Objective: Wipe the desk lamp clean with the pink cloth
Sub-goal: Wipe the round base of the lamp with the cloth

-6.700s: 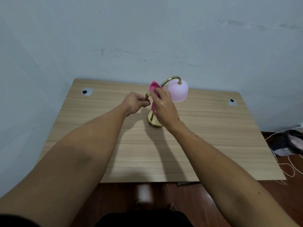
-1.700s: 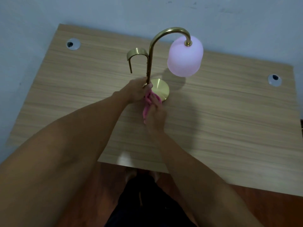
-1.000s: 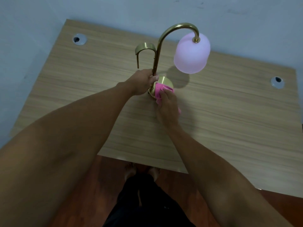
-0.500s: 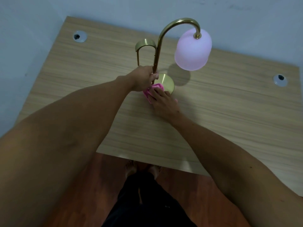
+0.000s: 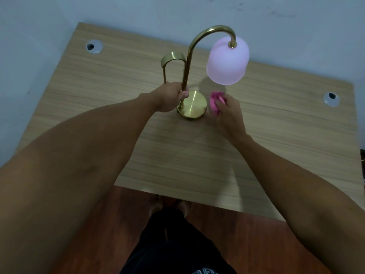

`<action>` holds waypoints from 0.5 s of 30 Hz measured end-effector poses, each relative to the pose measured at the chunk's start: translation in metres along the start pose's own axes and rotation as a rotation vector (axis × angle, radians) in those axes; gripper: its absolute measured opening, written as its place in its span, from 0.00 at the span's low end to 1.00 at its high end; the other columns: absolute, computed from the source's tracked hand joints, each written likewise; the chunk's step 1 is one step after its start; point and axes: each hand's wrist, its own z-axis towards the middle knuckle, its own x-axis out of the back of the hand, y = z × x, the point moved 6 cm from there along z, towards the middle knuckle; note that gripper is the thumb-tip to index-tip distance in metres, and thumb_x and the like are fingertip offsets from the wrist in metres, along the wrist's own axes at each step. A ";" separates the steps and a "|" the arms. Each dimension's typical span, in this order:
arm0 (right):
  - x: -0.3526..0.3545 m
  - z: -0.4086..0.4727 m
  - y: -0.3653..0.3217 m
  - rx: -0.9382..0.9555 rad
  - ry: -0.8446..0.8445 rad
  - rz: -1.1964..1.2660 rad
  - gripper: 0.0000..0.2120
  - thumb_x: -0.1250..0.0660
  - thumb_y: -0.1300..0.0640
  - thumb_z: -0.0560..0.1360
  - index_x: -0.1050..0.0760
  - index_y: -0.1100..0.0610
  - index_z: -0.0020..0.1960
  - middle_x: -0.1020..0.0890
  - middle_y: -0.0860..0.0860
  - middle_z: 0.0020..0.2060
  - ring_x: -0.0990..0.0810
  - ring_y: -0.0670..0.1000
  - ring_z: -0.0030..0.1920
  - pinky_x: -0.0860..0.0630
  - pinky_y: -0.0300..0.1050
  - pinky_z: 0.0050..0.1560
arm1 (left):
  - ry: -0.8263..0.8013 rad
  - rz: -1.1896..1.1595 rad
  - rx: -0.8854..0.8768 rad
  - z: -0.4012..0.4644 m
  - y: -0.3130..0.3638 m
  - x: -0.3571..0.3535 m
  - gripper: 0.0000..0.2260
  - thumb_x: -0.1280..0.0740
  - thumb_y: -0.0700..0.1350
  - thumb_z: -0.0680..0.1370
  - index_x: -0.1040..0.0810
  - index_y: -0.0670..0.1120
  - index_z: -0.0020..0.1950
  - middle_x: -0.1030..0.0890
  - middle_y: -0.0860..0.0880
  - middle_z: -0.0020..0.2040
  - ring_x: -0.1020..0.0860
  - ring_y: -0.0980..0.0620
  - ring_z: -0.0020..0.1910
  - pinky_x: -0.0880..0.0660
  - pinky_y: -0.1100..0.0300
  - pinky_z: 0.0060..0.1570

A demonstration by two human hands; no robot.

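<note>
A wooden desk (image 5: 276, 139) is filling mid-frame against a pale blue wall (image 5: 138, 12). The left hand (image 5: 169, 97) is gripping the brass desk lamp (image 5: 192, 106) stem at centre; the right hand (image 5: 229, 113) is clutching the pink cloth (image 5: 215, 102) just right of the base.

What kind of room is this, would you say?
Probably a plain home room or small office. A wooden desk with round cable holes stands against a bare pale wall, on a reddish wood floor, with a brass desk lamp on it.

Glossy brushed-brass lamp (image 5: 192, 104), matt frosted shade (image 5: 227, 60), soft pink cloth (image 5: 215, 102), wood-grain desk (image 5: 276, 139).
</note>
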 end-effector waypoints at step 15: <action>-0.064 -0.048 -0.080 -0.528 -0.264 0.006 0.29 0.38 0.66 0.78 0.37 0.59 0.78 0.37 0.68 0.74 0.36 0.69 0.73 0.27 0.65 0.64 | 0.033 0.000 0.000 0.001 -0.001 -0.004 0.08 0.42 0.49 0.84 0.25 0.50 0.52 0.20 0.49 0.47 0.23 0.50 0.48 0.33 0.58 0.47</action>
